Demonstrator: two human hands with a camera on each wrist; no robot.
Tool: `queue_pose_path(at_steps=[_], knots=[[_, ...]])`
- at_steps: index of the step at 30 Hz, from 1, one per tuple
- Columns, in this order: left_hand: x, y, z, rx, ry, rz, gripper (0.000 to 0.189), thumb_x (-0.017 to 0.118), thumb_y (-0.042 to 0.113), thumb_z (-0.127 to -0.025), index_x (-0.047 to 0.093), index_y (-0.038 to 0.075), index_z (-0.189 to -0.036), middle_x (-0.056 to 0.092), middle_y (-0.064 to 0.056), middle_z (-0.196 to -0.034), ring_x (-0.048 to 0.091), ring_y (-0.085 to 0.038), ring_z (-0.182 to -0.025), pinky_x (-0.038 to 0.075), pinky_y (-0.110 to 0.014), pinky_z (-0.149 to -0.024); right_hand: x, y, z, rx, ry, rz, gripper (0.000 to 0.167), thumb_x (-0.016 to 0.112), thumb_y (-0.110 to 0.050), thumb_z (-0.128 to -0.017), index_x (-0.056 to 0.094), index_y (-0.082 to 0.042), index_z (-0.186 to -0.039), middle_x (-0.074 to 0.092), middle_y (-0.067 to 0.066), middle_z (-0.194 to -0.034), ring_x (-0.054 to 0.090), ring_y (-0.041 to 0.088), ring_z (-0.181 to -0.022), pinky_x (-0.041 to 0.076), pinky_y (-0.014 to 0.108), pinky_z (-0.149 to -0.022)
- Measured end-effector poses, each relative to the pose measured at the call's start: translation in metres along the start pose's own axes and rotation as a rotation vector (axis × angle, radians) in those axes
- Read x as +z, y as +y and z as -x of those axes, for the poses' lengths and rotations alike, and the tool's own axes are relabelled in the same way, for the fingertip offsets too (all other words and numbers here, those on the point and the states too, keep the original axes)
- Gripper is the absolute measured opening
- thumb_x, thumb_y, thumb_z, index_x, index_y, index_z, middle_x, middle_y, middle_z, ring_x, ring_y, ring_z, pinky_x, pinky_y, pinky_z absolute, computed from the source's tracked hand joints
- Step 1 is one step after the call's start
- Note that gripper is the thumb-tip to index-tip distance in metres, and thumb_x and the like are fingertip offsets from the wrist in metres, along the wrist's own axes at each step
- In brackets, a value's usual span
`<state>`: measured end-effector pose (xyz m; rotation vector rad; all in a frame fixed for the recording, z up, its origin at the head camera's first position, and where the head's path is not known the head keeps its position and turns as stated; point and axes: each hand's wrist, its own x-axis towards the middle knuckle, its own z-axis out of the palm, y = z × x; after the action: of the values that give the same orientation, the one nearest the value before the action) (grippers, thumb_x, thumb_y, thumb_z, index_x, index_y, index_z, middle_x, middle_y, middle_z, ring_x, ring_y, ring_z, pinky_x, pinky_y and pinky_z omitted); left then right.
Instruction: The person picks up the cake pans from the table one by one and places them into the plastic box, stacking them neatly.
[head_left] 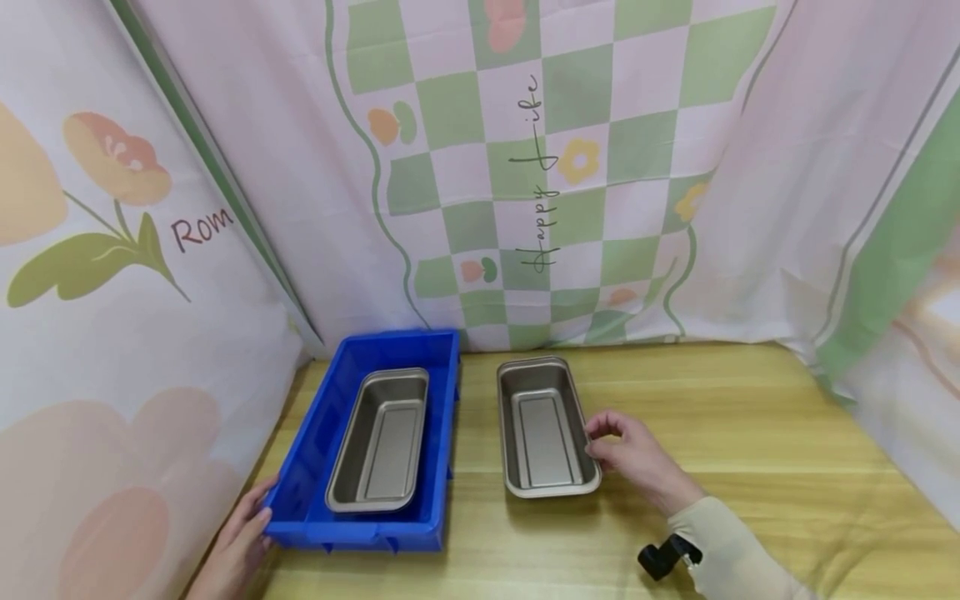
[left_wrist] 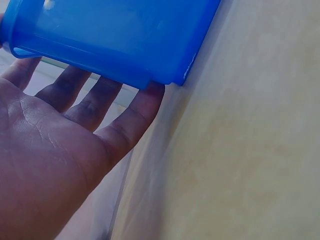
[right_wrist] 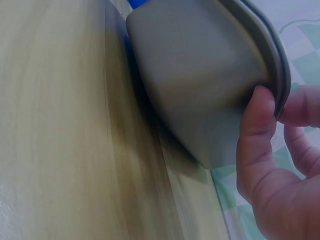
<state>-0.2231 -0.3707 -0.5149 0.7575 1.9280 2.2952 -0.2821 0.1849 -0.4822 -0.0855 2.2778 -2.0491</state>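
Observation:
My right hand (head_left: pixel 633 458) pinches the right rim of a grey metal loaf pan (head_left: pixel 543 437) between thumb and fingers. In the right wrist view the thumb presses the outer wall of this loaf pan (right_wrist: pixel 200 75) just under its lip, and the pan is close over the table. At the lower left, my left hand (head_left: pixel 238 537) grips the near left corner of a blue plastic tray (head_left: pixel 356 533). The left wrist view has the fingers (left_wrist: pixel 135 112) against the lower edge of the tray wall (left_wrist: pixel 110 40). A second loaf pan (head_left: pixel 381 437) lies inside the tray.
The wooden table (head_left: pixel 712 400) extends to the right of both containers. Printed curtains (head_left: pixel 570 208) hang behind it and along the left and right sides. A black wrist-camera mount (head_left: pixel 667 557) sits at the right sleeve (head_left: pixel 731 550).

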Motion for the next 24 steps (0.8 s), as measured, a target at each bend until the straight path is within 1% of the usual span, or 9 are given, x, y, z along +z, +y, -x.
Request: queue_pose_path(at_steps=[6, 12, 17, 24], knots=[[0.001, 0.000, -0.001, 0.007, -0.007, 0.006, 0.046, 0.022, -0.003, -0.106, 0.027, 0.004, -0.151, 0.052, 0.008, -0.141, 0.052, -0.008, -0.124, 0.046, -0.024, -0.094, 0.000, -0.003, 0.003, -0.011, -0.008, -0.021, 0.027, 0.059, 0.009, -0.081, 0.050, 0.013, -0.105, 0.048, 0.020, -0.106, 0.057, 0.024, -0.084, 0.055, 0.036, -0.070], [0.000, 0.000, 0.000, 0.013, -0.001, 0.006, 0.047, 0.022, -0.003, -0.106, 0.030, 0.007, -0.151, 0.053, 0.008, -0.140, 0.053, -0.008, -0.123, 0.047, -0.024, -0.093, 0.003, -0.011, 0.003, -0.050, -0.029, -0.043, 0.025, 0.059, 0.008, -0.082, 0.049, 0.013, -0.104, 0.048, 0.022, -0.104, 0.058, 0.029, -0.086, 0.056, 0.039, -0.074], [0.001, 0.000, 0.001, 0.002, 0.004, -0.001, 0.047, 0.022, -0.002, -0.106, 0.030, 0.006, -0.151, 0.052, 0.009, -0.140, 0.052, -0.008, -0.123, 0.046, -0.024, -0.093, 0.006, -0.016, 0.001, -0.072, -0.015, -0.056, 0.023, 0.060, 0.009, -0.081, 0.050, 0.013, -0.102, 0.048, 0.019, -0.104, 0.057, 0.028, -0.087, 0.055, 0.038, -0.073], [0.002, 0.001, 0.000, -0.019, 0.019, -0.022, 0.045, 0.022, 0.000, -0.107, 0.027, 0.005, -0.151, 0.052, 0.010, -0.140, 0.052, -0.007, -0.123, 0.046, -0.023, -0.094, 0.007, -0.024, 0.003, -0.112, -0.008, -0.062, 0.022, 0.060, 0.009, -0.081, 0.050, 0.013, -0.101, 0.047, 0.020, -0.104, 0.056, 0.026, -0.086, 0.055, 0.035, -0.071]])
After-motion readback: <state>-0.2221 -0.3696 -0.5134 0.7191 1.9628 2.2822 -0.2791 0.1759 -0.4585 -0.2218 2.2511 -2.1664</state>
